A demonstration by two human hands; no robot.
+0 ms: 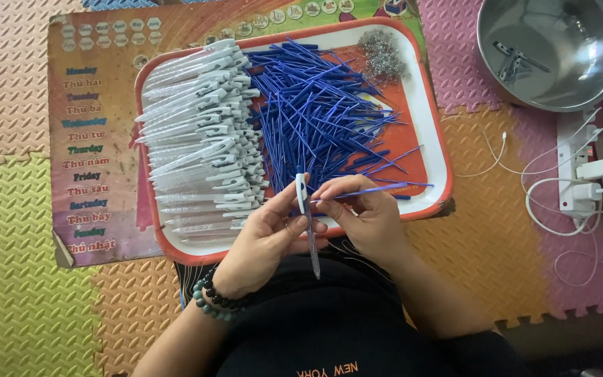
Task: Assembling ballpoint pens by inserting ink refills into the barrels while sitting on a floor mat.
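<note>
Head camera is showing the left hand pinching a clear pen barrel while the right hand is gripping a blue refill at its mouth, with stacked pens and many loose refills waiting on the tray.

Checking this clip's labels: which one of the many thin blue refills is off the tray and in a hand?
The thin blue plastic refill pinched in the right hand, lifted and pointing right; all others lie heaped on the red-rimmed white tray.
</note>
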